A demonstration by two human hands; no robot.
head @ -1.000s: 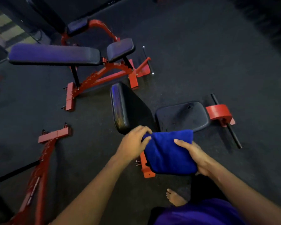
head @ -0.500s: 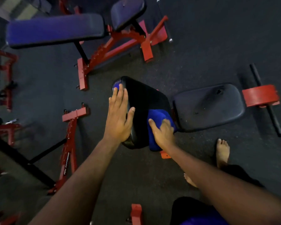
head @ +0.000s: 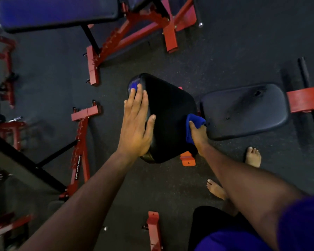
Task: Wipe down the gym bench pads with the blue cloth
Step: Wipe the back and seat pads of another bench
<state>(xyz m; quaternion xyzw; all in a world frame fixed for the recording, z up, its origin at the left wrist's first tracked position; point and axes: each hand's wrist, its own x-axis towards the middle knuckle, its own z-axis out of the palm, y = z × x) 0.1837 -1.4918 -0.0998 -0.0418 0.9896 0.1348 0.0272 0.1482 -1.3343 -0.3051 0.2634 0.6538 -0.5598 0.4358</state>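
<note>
Item: back pad (head: 169, 113), black, raised, its long axis running from the far-left top corner down toward me. My left hand (head: 136, 127) lies flat on its left face, fingers straight and together, thumb spread onto the front, steadying it and holding nothing. My right hand (head: 198, 134) is at the pad's lower right edge, fingers curled round the cloth (head: 195, 122), which is bunched small and pressed where the back pad meets the seat pad (head: 243, 111). The seat pad lies directly right of this grip, flat, its long axis running left to right toward the red frame (head: 304, 98); its surface shows scuffs and a small tear. The right hand is plainly the nearer one to it; the left is on the other side of the back pad. Judgement: the wipe of the back pad is under way, with most of its front face lying up and left of the cloth along that long axis, and the seat pad not yet wiped. Also present: a second bench (head: 58, 13) at the top, blue-lit, red-framed; more red frames at left; my bare feet on the dark floor (head: 225, 51).
</note>
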